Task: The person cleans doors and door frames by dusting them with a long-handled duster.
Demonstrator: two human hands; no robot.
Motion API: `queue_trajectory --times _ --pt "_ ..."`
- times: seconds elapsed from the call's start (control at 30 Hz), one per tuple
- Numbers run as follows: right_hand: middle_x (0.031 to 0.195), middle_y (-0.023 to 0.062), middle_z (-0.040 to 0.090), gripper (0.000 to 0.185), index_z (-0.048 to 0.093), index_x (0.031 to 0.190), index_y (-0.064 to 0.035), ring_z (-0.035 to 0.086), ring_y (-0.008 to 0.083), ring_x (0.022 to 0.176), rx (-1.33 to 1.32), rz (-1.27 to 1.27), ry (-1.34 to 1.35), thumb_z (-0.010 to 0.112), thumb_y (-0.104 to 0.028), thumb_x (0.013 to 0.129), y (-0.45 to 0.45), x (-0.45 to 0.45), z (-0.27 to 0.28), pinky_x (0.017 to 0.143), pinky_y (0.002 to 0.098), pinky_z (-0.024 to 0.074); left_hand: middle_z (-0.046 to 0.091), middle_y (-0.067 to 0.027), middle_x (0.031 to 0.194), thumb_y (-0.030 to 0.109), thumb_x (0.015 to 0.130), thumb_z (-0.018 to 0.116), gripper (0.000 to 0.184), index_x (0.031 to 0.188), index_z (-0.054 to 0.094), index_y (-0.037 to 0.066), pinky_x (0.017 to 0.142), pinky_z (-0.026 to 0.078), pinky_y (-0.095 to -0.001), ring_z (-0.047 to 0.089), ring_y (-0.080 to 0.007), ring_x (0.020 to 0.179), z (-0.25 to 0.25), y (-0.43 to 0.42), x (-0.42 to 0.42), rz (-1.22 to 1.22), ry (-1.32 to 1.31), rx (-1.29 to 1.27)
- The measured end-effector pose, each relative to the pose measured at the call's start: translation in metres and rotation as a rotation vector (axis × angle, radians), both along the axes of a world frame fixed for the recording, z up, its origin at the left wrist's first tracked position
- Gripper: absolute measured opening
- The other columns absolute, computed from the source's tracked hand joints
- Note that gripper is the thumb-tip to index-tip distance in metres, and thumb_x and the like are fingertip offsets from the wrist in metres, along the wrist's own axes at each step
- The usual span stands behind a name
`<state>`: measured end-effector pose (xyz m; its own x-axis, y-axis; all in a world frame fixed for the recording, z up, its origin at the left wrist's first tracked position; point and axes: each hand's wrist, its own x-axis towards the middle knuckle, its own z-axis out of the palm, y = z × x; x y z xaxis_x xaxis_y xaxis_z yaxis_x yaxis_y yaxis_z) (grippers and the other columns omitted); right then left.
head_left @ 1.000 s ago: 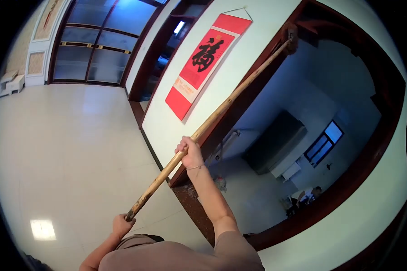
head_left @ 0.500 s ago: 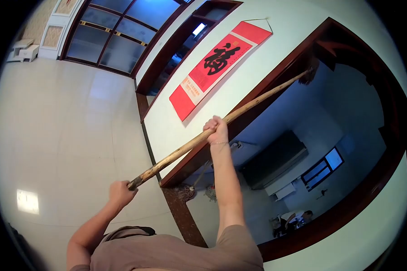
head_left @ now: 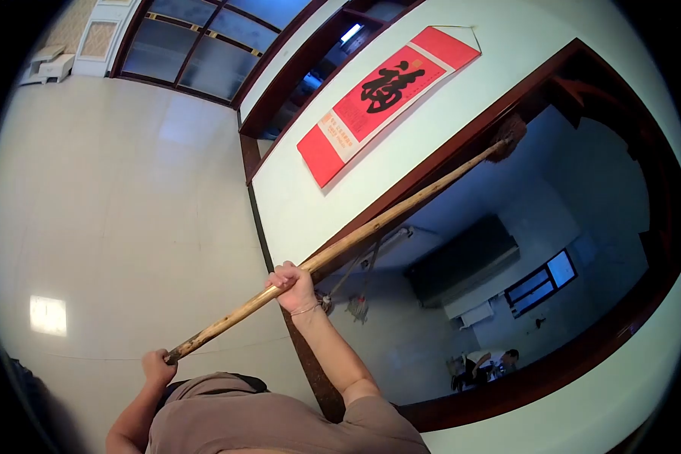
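Note:
A mop with a long wooden handle (head_left: 378,223) slants across the view, from lower left to upper right. My left hand (head_left: 160,368) is closed around the dark bottom end of the handle. Farther up, my right hand (head_left: 293,287) wraps round the same shaft, with a thin bracelet at the wrist. The shaggy reddish-brown mop head (head_left: 509,135) is at the dark wooden frame (head_left: 533,94) of the doorway, high up. Whether it presses on the wood I cannot tell.
A red hanging scroll (head_left: 386,98) is on the white wall. Through the doorway, other mops (head_left: 358,308), a dark cabinet (head_left: 461,261), a window (head_left: 541,284) and a seated person (head_left: 488,367) show. Pale floor tiles (head_left: 129,227) stretch left towards glazed doors (head_left: 204,49).
Both hands and the mop have moved down and left. My right hand now grips nearer the bottom part of the view, and the mop head has shifted down along the door frame.

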<state>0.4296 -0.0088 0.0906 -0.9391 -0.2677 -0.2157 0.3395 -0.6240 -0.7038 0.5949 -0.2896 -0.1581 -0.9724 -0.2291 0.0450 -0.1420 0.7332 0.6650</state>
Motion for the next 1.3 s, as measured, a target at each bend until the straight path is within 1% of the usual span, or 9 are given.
queue_trajectory --times 0.37,0.5,0.67,0.8,0.87,0.93,1.03,1.2,1.3 --pt "0.051 -0.0012 0.034 0.025 0.031 0.054 -0.0137 0.035 0.0136 0.049 0.093 -0.032 0.064 0.048 -0.003 0.068 -0.041 -0.004 0.026 0.063 0.0334 0.0375 0.055 -0.0189 0.057 0.024 0.063 0.065 0.019 0.06 0.06 0.005 0.053 0.044 -0.0441 0.054 -0.0382 0.057 0.005 -0.021 -0.012 -0.073 0.001 0.148" --pt "0.052 -0.0006 0.035 0.023 0.033 0.055 -0.0124 0.037 0.0142 0.05 0.047 0.002 0.011 0.048 -0.001 0.068 -0.068 0.006 -0.013 0.066 0.0352 0.0402 0.053 -0.0193 0.055 0.023 0.063 0.065 0.019 0.06 0.06 0.004 0.052 0.043 -0.0442 0.053 -0.0389 0.055 -0.014 -0.06 0.009 -0.049 -0.077 0.187" --pt "0.055 0.0022 0.038 0.02 0.036 0.057 -0.0103 0.044 0.0181 0.057 0.011 0.025 -0.092 0.05 -0.001 0.069 -0.113 0.052 -0.075 0.07 0.0366 0.0411 0.051 -0.0194 0.053 0.021 0.062 0.064 0.021 0.057 0.057 0.003 0.051 0.041 -0.0447 0.051 -0.0395 0.053 -0.063 -0.126 0.069 0.019 -0.132 0.003" --pt "0.061 0.0061 0.043 0.016 0.04 0.061 -0.0078 0.049 0.0221 0.066 -0.067 0.07 -0.307 0.052 -0.001 0.069 -0.144 0.088 -0.113 0.074 0.0373 0.0411 0.052 -0.0199 0.054 0.021 0.063 0.063 0.023 0.055 0.054 0.002 0.051 0.041 -0.0452 0.051 -0.0401 0.053 -0.063 -0.174 0.114 0.036 -0.249 -0.019" --pt "0.063 0.0069 0.045 0.014 0.042 0.062 -0.0074 0.05 0.0229 0.067 -0.114 0.097 -0.318 0.052 -0.001 0.069 -0.156 0.101 -0.133 0.074 0.0377 0.0411 0.052 -0.0202 0.055 0.021 0.065 0.062 0.024 0.053 0.053 0.002 0.052 0.041 -0.0459 0.051 -0.0405 0.055 -0.066 -0.195 0.132 0.027 -0.274 -0.17" --pt "0.065 0.0077 0.047 0.012 0.043 0.063 -0.0069 0.05 0.0237 0.068 -0.165 0.12 -0.324 0.052 0.0 0.069 -0.159 0.108 -0.149 0.074 0.0381 0.041 0.052 -0.0201 0.055 0.021 0.065 0.062 0.024 0.053 0.053 0.002 0.052 0.041 -0.0459 0.052 -0.0403 0.055 -0.06 -0.205 0.143 0.031 -0.285 -0.178" --pt "0.066 0.0099 0.05 0.01 0.045 0.061 -0.0056 0.05 0.0254 0.068 -0.068 0.074 -0.398 0.051 -0.002 0.068 -0.163 0.115 -0.149 0.074 0.0399 0.0417 0.053 -0.019 0.055 0.021 0.063 0.063 0.023 0.053 0.054 0.003 0.053 0.042 -0.0451 0.052 -0.0392 0.054 -0.067 -0.213 0.15 0.076 -0.259 -0.183" --pt "0.062 0.0107 0.049 0.011 0.045 0.059 -0.0052 0.051 0.0259 0.067 -0.13 0.06 -0.319 0.051 -0.005 0.068 -0.157 0.101 -0.155 0.073 0.041 0.0432 0.054 -0.0189 0.057 0.021 0.062 0.064 0.021 0.056 0.054 0.003 0.054 0.043 -0.0444 0.054 -0.0377 0.056 -0.082 -0.21 0.134 0.037 -0.188 -0.17" --pt "0.063 0.0095 0.048 0.012 0.045 0.059 -0.0054 0.05 0.0252 0.067 -0.141 0.075 -0.269 0.05 -0.005 0.07 -0.157 0.087 -0.146 0.073 0.0405 0.0431 0.054 -0.0191 0.057 0.021 0.061 0.064 0.02 0.057 0.055 0.004 0.054 0.043 -0.0443 0.054 -0.0379 0.057 -0.081 -0.202 0.116 0.101 -0.183 -0.151"
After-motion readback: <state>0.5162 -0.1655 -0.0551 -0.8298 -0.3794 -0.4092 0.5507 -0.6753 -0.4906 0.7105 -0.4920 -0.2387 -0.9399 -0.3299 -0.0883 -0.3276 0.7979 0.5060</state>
